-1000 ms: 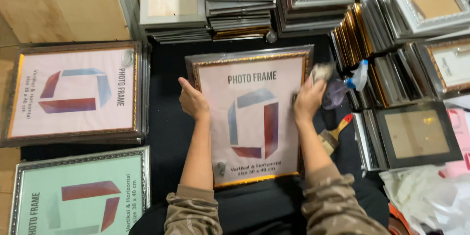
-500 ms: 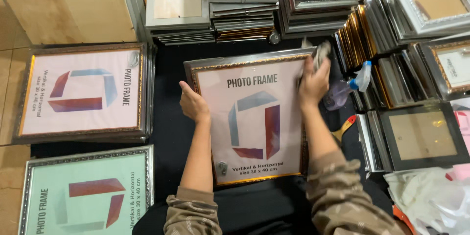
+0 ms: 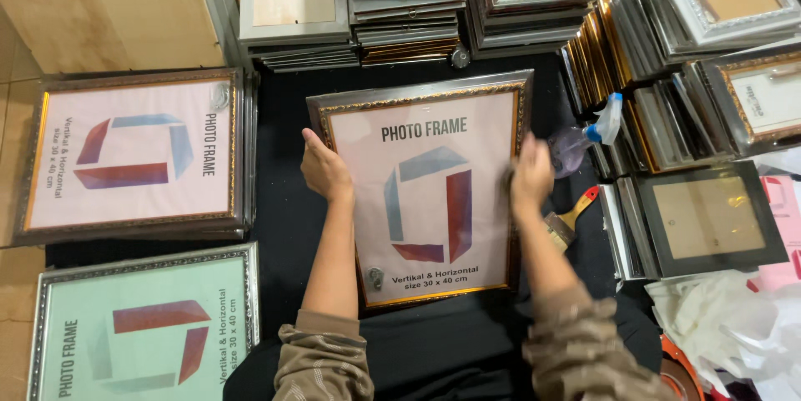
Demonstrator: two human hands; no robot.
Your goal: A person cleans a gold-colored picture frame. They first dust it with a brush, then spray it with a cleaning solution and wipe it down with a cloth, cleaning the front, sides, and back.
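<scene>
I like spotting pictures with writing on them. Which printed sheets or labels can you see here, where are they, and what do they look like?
Pink printed sheet in the silver-and-gold frame between the left hand and right hand: upright, blue and red folded-band shape.
Pink sheet, far left, lying sideways: same shape.
Pale green sheet, bottom left, sideways: red and grey shape.
White sheet, far right frame: too blurred to tell.

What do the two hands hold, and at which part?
The left hand grips the frame at its left edge. The right hand lies on its right edge; it is blurred, so a grip cannot be told.
</scene>
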